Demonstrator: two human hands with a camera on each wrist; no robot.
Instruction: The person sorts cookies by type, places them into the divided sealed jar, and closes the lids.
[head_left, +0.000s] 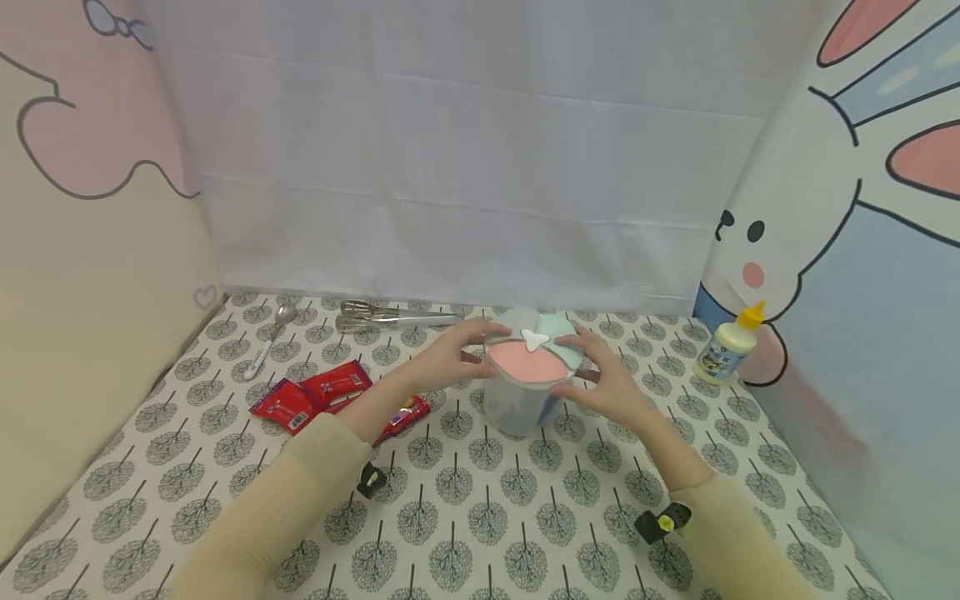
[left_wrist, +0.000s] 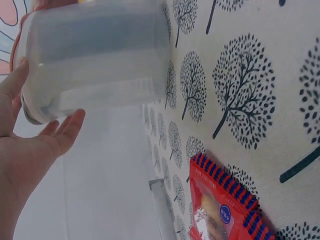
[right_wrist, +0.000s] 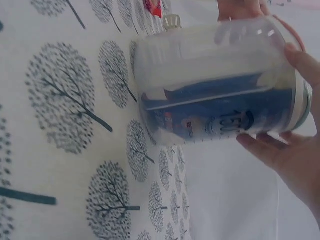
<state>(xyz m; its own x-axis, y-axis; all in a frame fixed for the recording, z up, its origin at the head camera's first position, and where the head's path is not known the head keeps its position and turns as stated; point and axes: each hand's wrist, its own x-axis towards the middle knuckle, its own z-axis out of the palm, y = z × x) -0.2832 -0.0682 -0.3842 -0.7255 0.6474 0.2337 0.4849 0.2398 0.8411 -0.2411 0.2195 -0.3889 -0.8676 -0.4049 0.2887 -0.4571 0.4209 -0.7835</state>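
Observation:
A translucent plastic canister [head_left: 517, 408] stands upright on the tree-print tablecloth. Its lid [head_left: 528, 363] has pink, mint and grey sections with a white bow-shaped piece. My left hand [head_left: 452, 357] holds the lid's left edge, thumb in front and fingers farther back. On the opposite edge, my right hand [head_left: 606, 377] grips in the same manner. From the left wrist, the canister's cloudy wall [left_wrist: 95, 55] shows, with the left fingertips at its top end. Blue material with printed numerals [right_wrist: 225, 112] is visible at the wall in the right wrist view.
Several red snack packets [head_left: 285, 406] lie left of the canister, partly behind the left forearm. A spoon [head_left: 284, 314] lies at the far left, and metal tongs [head_left: 397, 317] near the back edge. A bottle with a yellow cap [head_left: 723, 354] stands at right. Printed cloth surrounds the table.

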